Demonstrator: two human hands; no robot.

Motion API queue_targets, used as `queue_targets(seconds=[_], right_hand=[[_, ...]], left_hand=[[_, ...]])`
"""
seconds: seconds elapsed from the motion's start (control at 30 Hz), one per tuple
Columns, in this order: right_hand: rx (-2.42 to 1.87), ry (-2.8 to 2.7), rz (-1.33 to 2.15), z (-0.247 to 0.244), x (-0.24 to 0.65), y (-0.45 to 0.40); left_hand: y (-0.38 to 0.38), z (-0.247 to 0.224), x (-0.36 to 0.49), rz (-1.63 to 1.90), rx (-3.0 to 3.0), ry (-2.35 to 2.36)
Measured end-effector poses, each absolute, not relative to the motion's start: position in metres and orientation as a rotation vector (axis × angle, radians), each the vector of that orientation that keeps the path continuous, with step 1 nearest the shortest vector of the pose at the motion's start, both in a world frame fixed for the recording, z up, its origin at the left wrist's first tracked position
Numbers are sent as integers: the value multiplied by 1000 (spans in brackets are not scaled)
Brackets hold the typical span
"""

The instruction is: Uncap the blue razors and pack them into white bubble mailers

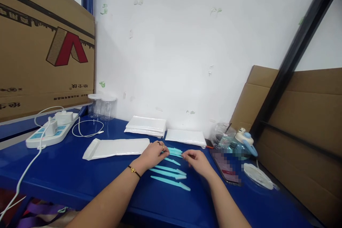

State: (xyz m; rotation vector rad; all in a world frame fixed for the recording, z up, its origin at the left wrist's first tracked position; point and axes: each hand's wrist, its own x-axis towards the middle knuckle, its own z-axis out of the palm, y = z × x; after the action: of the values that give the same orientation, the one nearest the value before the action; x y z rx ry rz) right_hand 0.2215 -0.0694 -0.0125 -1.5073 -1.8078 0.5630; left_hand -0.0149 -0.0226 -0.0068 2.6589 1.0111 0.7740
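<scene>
Several turquoise eyebrow razors [171, 182] lie spread in a rough row on the blue table, their handles towards the left. Farther back, a close group of the same razors [175, 152] spans the gap between my hands. My left hand [153, 155], with a ring and a dark bracelet, is closed at the left ends of that group. From the other side my right hand [198, 162] pinches at the right ends, with fingers curled. The fingertips partly hide the razors' ends. A white padded mailer [117, 148] lies flat beside my left hand.
Behind my hands, white mailers sit in a stack [145, 125] and another pile [185, 137] against the wall. A phone [226, 167], clear containers [223, 135] and a teal bottle [242, 146] are at right. A power strip [53, 133] and lidded jars [107, 109] stand left.
</scene>
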Motion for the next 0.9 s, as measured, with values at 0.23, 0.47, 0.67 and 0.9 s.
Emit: queue_targets(seconds=[0.23, 0.47, 0.67, 0.9], right_hand=[[-1762, -1759, 152, -29, 229, -53], [-1789, -1772, 42, -32, 214, -53], [-1644, -1786, 248, -23, 222, -59], [-1281, -1677, 796, -17, 232, -63]], left_hand=[[-20, -11, -14, 575, 2633, 1134], [-19, -15, -11, 572, 2625, 1171], [-17, -11, -13, 691, 2608, 1180], [-12, -10, -15, 766, 2512, 1212]])
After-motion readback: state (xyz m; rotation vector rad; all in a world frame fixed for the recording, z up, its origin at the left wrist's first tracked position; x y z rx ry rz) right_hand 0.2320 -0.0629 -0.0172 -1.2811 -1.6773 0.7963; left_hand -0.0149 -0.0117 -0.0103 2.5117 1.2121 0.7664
